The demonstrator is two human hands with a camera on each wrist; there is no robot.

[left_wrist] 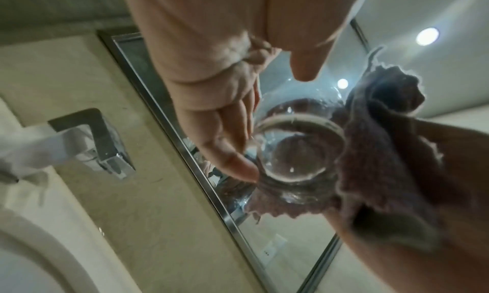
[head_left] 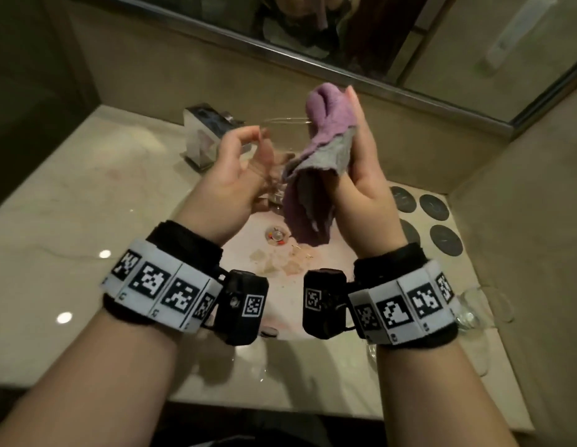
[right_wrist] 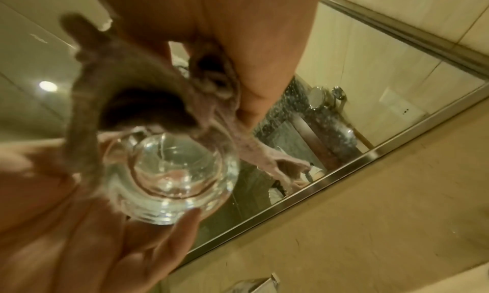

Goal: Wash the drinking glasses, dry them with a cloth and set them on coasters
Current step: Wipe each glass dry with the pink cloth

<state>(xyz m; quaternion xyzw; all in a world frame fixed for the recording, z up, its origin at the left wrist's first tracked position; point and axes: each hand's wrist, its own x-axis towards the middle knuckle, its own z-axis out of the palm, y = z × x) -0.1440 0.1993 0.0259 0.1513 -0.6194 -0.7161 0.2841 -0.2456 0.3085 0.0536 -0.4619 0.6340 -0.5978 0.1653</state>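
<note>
- A tissue box (head_left: 205, 133) stands at the back left of the table (head_left: 71, 227).
- The left hand (head_left: 230, 185) curls its fingers round a clear drinking glass (head_left: 277, 146), held above the sink (head_left: 280, 279).
- The right hand (head_left: 361, 169) grips a purple cloth (head_left: 316, 156) against the glass.
- Dark round coasters (head_left: 434, 207) lie on the table at right; another glass (head_left: 474, 304) lies nearer.
</note>
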